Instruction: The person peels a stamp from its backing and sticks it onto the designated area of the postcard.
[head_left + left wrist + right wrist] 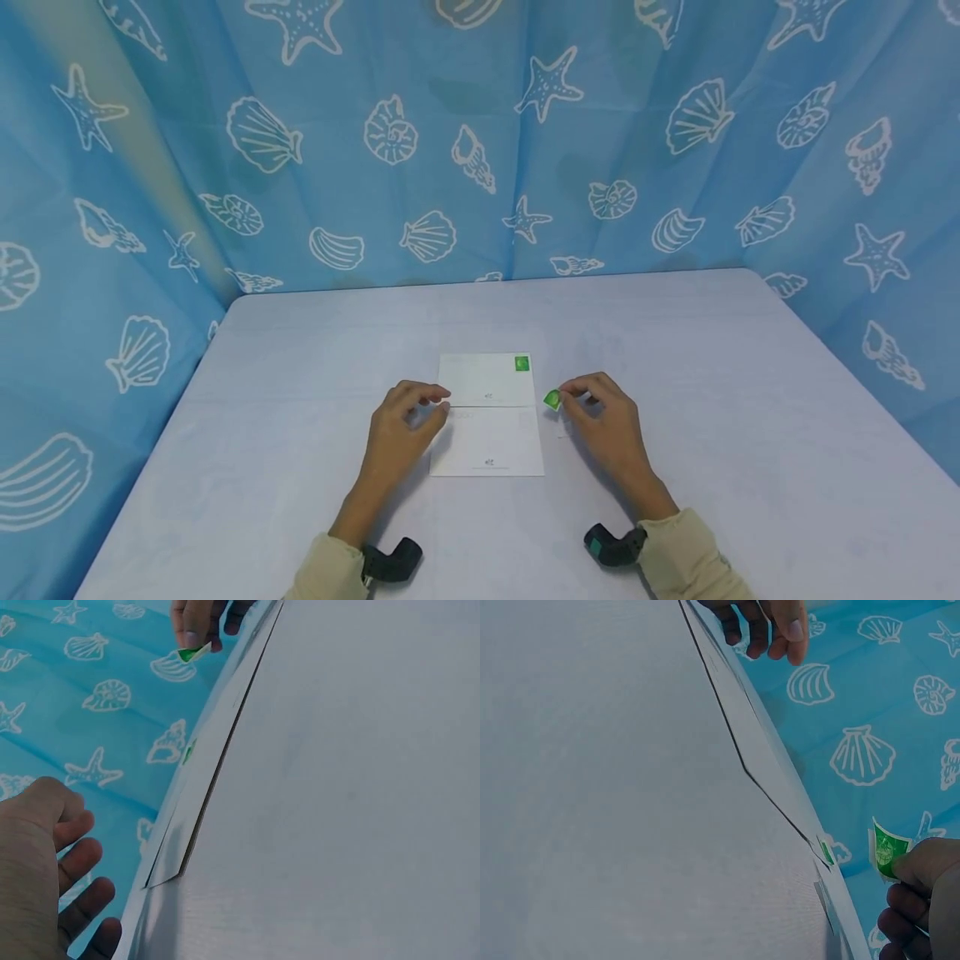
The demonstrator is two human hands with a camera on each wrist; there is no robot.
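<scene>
Two white postcard- or envelope-like rectangles lie lengthwise one above the other in the head view. The far white rectangle [480,373] carries a green stamp [522,364] in its upper right corner. On the near white rectangle [487,442] there is small print at the bottom and no green stamp. My right hand [609,421] pinches a second green stamp [889,849] between thumb and forefinger, raised beside the rectangles' right edge. The held stamp is slightly bent. My left hand [401,425] hovers by their left edge, fingers loosely bent, holding nothing.
A small pale slip [564,427] lies right of the near rectangle, partly behind my right hand. The white table [300,350] reaches back to a blue shell-patterned curtain [450,192]. Dark camera mounts [393,560] sit on both wrists.
</scene>
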